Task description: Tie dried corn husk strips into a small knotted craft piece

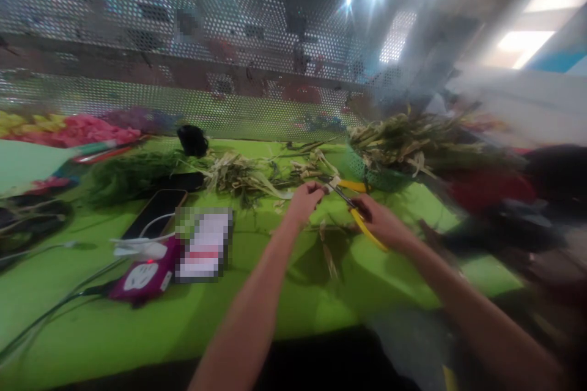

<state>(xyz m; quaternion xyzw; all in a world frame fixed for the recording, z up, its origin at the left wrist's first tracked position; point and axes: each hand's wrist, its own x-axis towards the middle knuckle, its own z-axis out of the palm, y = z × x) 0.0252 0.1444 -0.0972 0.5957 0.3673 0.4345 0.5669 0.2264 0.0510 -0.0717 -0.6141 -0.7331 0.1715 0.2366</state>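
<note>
While the left hand point(303, 200) pinches a short pale stem piece point(333, 182) in closed fingers, the right hand point(381, 223) grips yellow-handled scissors point(356, 211) whose blades meet that piece just right of the left fingertips. The step in hand looks like trimming plant stalks; whether the blades are shut is too blurred to tell. A clean cut seems to call for the left hand holding the piece steady, its fingers clear of the blades.

Taking the scissors as landmark: cut scraps point(329, 256) lie just nearer the person on the green surface point(275, 311); a heap of dried stalks point(238, 176) lies to the left and beyond; a green basket of stalks point(380, 174) sits close behind. A phone point(156, 212) and a purple charger point(140, 278) lie well left. Open room lies toward the surface's near edge; the space beyond is crowded.
</note>
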